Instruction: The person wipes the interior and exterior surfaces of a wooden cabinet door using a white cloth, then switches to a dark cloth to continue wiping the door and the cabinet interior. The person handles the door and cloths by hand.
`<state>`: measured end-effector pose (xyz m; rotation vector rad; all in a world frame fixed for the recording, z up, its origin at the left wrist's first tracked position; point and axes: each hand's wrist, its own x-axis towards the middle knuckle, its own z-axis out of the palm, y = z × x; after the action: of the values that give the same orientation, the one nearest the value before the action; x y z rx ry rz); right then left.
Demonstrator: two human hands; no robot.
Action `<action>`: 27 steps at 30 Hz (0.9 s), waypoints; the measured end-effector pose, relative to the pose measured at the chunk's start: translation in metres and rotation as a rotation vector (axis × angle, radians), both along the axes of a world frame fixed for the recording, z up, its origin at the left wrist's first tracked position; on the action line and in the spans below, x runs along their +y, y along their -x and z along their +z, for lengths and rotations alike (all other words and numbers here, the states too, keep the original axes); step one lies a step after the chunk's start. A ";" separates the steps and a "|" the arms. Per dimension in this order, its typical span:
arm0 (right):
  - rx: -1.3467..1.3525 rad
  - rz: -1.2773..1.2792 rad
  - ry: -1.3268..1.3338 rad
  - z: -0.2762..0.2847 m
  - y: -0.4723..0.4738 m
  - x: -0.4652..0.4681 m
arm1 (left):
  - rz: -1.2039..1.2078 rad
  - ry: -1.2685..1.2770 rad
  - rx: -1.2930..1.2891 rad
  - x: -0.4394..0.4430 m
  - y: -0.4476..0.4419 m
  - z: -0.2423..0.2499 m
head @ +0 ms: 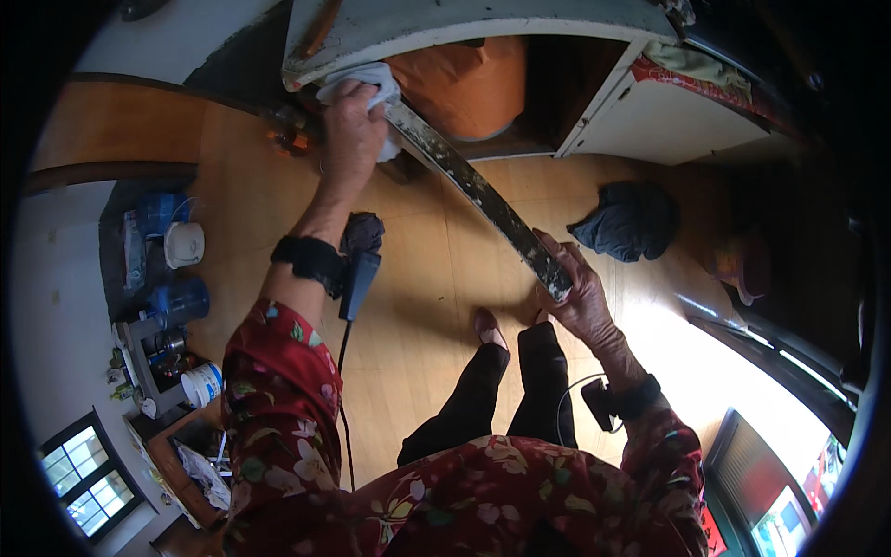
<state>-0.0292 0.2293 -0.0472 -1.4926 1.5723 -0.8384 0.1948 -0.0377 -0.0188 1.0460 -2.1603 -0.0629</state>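
My left hand (353,132) presses a bunched white cloth (383,78) against the far end of an open cabinet door (480,189), close to the cabinet's front corner. The door is seen along its narrow edge, which is dark with flaking pale paint. My right hand (576,292) grips the near end of that door, fingers on one side and thumb by the tip. Behind the door, inside the white cabinet (452,24), sits an orange bag or covered container (463,87). The door's broad faces are mostly hidden.
A dark cloth or bag (630,219) lies on the wooden floor (418,278). Left, water jugs (177,301) and white buckets (184,245) line the wall. A grey device (360,282) with a black cable shows beside my left forearm. Another cabinet door (668,122) stands right.
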 end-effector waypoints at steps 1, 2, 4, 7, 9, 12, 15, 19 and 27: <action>-0.006 -0.024 -0.045 0.000 -0.001 -0.002 | -0.023 -0.023 0.003 0.013 0.005 -0.001; 0.005 -0.019 0.042 0.000 -0.001 -0.002 | -0.047 -0.030 0.017 0.027 0.011 -0.002; 0.020 -0.022 0.109 0.000 -0.002 -0.002 | -0.096 -0.068 0.032 0.057 0.023 -0.002; 0.013 -0.007 0.092 -0.001 0.001 -0.003 | -0.159 -0.303 0.145 0.111 0.040 0.000; -0.009 0.012 0.111 -0.004 0.004 -0.003 | -0.156 -0.526 0.224 0.145 0.054 0.003; 0.034 0.048 0.159 -0.010 0.010 -0.005 | -0.248 -0.317 0.148 0.188 0.072 0.006; -0.310 0.057 0.316 -0.020 0.011 -0.005 | -0.381 -0.463 0.304 0.239 0.084 0.009; -0.125 0.306 0.114 -0.036 0.029 -0.001 | -0.328 -0.899 0.453 0.306 0.075 0.011; 0.198 0.753 -0.212 -0.045 0.127 0.031 | -0.120 -1.592 0.448 0.373 0.105 -0.050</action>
<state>-0.1566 0.2605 -0.0922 -1.8489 1.0388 -0.0925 0.0894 0.3354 -0.0683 1.4034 -1.4559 -2.0728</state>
